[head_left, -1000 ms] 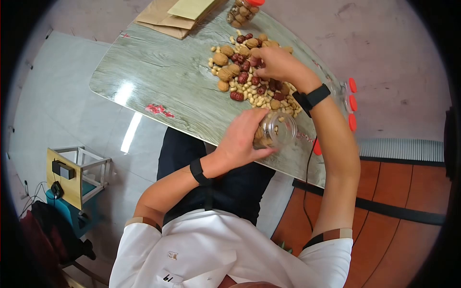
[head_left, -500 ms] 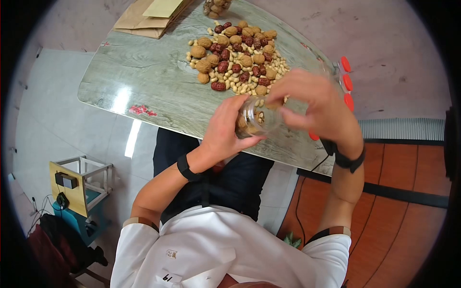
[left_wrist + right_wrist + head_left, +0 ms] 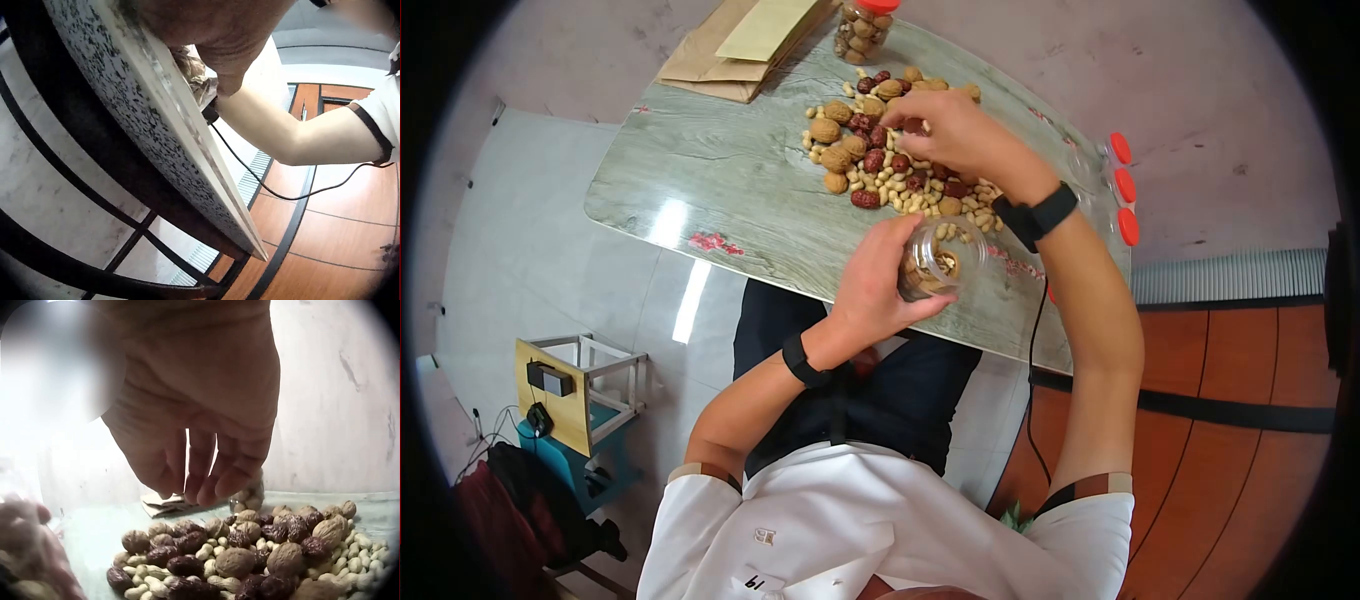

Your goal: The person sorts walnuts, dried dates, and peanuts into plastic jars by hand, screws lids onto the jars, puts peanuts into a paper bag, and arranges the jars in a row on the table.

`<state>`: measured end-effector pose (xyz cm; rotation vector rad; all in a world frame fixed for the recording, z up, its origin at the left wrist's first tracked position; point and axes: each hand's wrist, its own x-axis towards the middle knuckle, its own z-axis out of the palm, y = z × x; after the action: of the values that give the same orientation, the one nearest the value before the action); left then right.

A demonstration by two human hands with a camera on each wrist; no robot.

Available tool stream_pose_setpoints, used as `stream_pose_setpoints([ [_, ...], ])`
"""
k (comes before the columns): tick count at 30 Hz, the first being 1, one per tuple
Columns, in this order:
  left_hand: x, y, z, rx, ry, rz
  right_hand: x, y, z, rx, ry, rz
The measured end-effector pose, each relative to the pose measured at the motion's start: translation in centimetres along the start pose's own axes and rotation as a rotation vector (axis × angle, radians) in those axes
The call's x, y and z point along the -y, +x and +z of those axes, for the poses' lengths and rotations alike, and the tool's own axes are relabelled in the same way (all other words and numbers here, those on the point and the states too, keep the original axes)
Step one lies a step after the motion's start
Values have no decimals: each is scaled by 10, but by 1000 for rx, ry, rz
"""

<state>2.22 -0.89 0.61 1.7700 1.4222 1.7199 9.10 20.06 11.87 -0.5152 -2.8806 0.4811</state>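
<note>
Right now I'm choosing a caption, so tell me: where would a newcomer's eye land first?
The mixed heap of walnuts, red dates and peanuts on the table strikes first, with the right grip above it. Then come the open clear jar in the left grip, by the table's near edge, and the bright red lids at the right of the head view.

clear glossy jar (image 3: 922,270), rough walnuts (image 3: 825,131), wrinkled dates (image 3: 865,199)

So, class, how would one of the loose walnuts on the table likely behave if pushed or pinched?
A walnut would probably roll, being rounded, though the peanuts crowding it could check that. Its wrinkled surface suggests decent grip, and its hard-looking shell should stay stiff under a light pinch.
</note>
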Motion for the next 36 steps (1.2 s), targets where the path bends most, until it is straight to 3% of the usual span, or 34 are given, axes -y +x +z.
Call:
stream_pose_setpoints([
  [3, 0, 0, 0, -12, -12, 0, 2, 24, 26, 71, -12, -107],
  [12, 1, 0, 0, -4, -20, 18, 9, 40, 46, 161, -220, -50],
  [14, 2, 0, 0, 9, -36, 6, 12, 24, 34, -48, -194, -69],
  [15, 2, -1, 0, 18, -49, -3, 18, 13, 23, -43, -191, -57],
  [17, 1, 0, 1, 23, -67, -11, 35, -10, -10, -183, 64, 78],
  [20, -1, 1, -1, 28, -49, -7, 72, -60, -49, -217, 124, 133],
  [23, -2, 0, -1, 47, -40, -10, 88, -99, -59, -139, 156, 82],
  [25, 1, -2, 0, 50, -50, -25, 94, -113, -52, -102, 74, -91],
  [27, 3, -3, 3, 51, -25, -23, 96, -121, -41, -124, -51, -149],
  [30, 3, -3, -1, 56, 4, -12, 102, -130, -30, -240, -102, -153],
  [32, 1, 0, -3, 45, -125, 38, 101, -138, -19, -439, 23, -56],
  [33, 3, -1, -6, 45, -111, 44, 98, -144, -11, -448, 28, -66],
  [35, 12, -4, -19, 29, -218, 20, 82, -160, 7, -742, 93, 16],
  [36, 10, 4, -33, 25, -251, -51, 73, -166, 18, -756, 105, 17],
])
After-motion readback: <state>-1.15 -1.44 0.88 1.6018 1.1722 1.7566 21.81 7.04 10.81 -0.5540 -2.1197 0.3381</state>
